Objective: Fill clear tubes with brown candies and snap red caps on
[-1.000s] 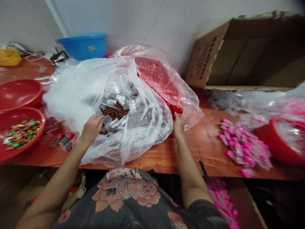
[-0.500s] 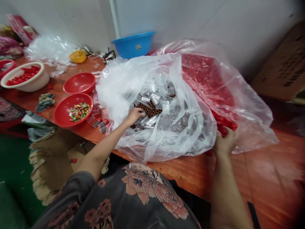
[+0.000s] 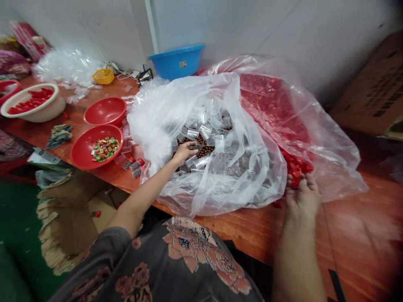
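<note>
My left hand [image 3: 185, 152] reaches into the open clear plastic bag [image 3: 220, 188], its fingers closed around what looks like a small clear plastic container [image 3: 197, 147]. Brown round beads [image 3: 206, 150] lie under and beside the fingertips, among many loose clear containers [image 3: 206, 131]. At the bag's right, my right hand [image 3: 304, 193] has its fingers curled at the mouth of a second clear bag, with a red plastic cap [image 3: 296, 181] between them. More red caps [image 3: 294, 161] spill out by that hand, and the palm sides of both hands are partly hidden.
Left of the bag are a red bowl with wrapped candies [image 3: 105, 149], another red bowl [image 3: 105, 110] and a white basin of red pieces [image 3: 37, 105]. Filled red-capped containers [image 3: 134, 167] lie near the table edge. A blue basin [image 3: 178, 63] stands behind; an open carton [image 3: 63, 226] is below.
My left hand has moved slightly right, further over the beads and containers. My right hand has shifted a little right, and its fingers now show at the red caps.
</note>
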{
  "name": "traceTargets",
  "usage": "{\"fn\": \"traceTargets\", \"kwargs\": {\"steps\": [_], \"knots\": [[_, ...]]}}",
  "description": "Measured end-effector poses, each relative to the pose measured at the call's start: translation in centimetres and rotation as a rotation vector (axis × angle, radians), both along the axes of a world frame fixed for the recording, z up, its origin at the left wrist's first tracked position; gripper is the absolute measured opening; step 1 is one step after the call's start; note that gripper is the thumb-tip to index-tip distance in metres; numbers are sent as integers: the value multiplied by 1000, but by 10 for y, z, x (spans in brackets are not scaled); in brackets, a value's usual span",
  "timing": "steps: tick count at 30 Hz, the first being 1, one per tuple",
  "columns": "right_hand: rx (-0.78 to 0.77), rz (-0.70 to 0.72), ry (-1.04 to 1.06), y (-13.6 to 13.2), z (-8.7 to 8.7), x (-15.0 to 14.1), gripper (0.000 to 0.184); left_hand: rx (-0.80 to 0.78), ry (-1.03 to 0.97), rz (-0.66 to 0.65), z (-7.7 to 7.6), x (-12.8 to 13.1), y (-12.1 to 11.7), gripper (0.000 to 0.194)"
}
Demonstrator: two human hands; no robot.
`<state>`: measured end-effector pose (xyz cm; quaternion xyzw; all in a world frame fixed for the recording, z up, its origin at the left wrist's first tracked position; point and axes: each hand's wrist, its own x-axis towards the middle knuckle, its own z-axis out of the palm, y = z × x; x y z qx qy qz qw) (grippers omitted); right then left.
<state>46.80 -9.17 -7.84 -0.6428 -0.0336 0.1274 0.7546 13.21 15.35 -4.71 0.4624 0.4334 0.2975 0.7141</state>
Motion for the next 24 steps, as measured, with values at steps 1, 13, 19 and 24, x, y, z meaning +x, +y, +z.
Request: {"fn": "traceTargets", "kwargs": {"steps": [1,13,19,24], "knots": [[22,-2,15,0,2,-1,14,-11,-29,6,2,0,-1,49],[206,183,-155,-15,87,-56,26,92,-228,1,41,-34,-35,47],[235,530,-79,23,135,-143,31,175,-184,-25,67,-47,-56,48],[151,865,-191,62,124,-196,43,201,-140,-94,78,-57,-71,49]]}}
